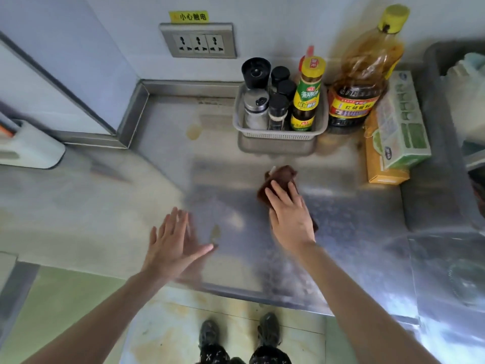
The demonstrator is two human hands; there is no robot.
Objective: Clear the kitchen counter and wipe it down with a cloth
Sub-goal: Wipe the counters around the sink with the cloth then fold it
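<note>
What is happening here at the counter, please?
A person is wiping a steel kitchen counter. The right hand presses a brown cloth flat on the counter, in front of a grey basket of seasoning bottles. The left hand is open with spread fingers at the counter's front part and holds nothing. A yellowish stain remains near the back, left of the basket. A large oil bottle and boxes still stand at the back right.
</note>
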